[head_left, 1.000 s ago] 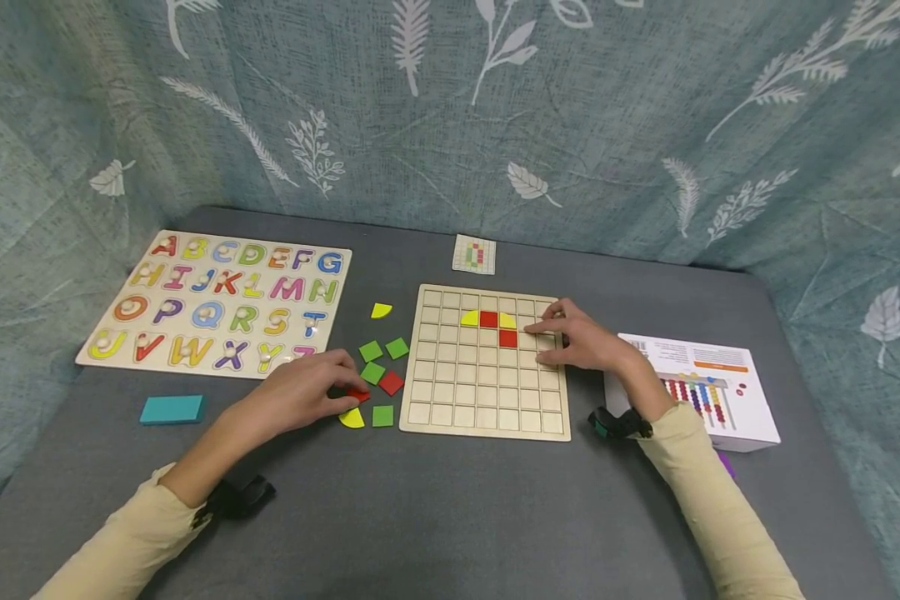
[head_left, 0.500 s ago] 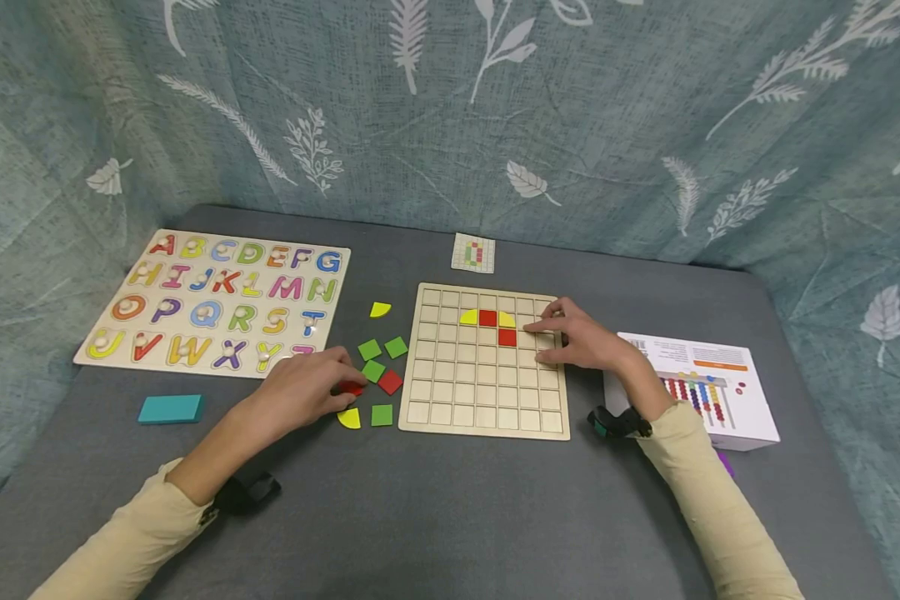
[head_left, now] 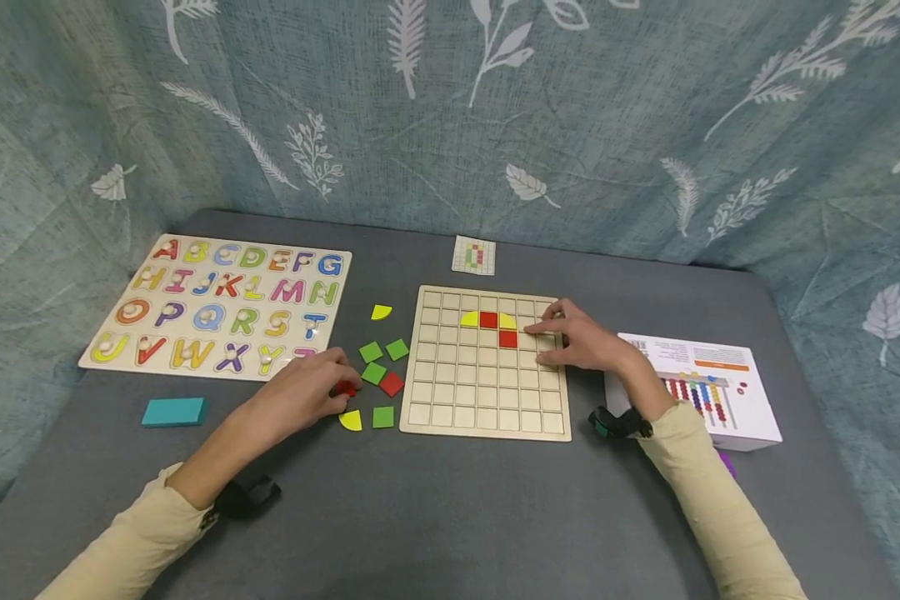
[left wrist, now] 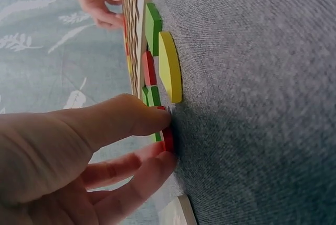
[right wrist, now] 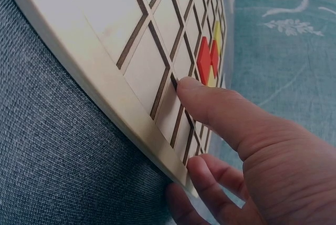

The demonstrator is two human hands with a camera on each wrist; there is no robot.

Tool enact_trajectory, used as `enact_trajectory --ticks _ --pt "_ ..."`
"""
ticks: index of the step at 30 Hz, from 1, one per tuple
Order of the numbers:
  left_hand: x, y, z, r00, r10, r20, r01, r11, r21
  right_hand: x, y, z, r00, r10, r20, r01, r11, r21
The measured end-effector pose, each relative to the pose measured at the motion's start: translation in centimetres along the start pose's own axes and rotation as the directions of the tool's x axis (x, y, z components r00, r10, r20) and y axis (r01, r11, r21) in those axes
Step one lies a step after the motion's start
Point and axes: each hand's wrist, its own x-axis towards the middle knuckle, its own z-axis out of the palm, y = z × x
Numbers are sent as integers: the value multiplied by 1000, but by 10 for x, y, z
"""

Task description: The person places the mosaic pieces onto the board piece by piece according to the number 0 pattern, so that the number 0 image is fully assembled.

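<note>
Red piece (left wrist: 168, 140), left of board (head_left: 480, 377), pinched by fingers of left hand (head_left: 303, 390), grip showed clearest in left wrist view, right hand (head_left: 581, 340) rested on board, fingers parted, card (head_left: 473, 255) showed in head view only

Left hand (head_left: 304, 387) pinches — right hand (head_left: 579, 340) rests, fingers apart.

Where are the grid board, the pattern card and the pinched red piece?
Grid board (head_left: 487, 374): head view, on a bare square near its middle.
Pattern card (head_left: 474, 256): head view, middle of its printed face.
Pinched red piece (left wrist: 168, 139): left wrist view, on its exposed edge.
</note>
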Motion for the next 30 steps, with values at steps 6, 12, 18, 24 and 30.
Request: enact_trajectory --ticks 6,12,18,24,30 --pt "-4 -2 -2 999 -8 -53 9 1000 19 -1 0 1 1000 -7 2 7 1000 4" --pt "-1 2 -15 992 41 -116 -46 998 -34 -1 0 1 1000 -19 -5 19 1000 16" --pt "14 19 -27 982 123 -146 -133 989 -62 -1 1 1 1000 -13 3 13 1000 24" --pt "43 44 -37 964 231 -133 -237 971 -31 0 3 -1 1000 -1 -3 1 1000 9" --pt "67 62 -38 948 303 -99 -308 950 -48 1 1 -2 1000 -18 4 17 1000 13"
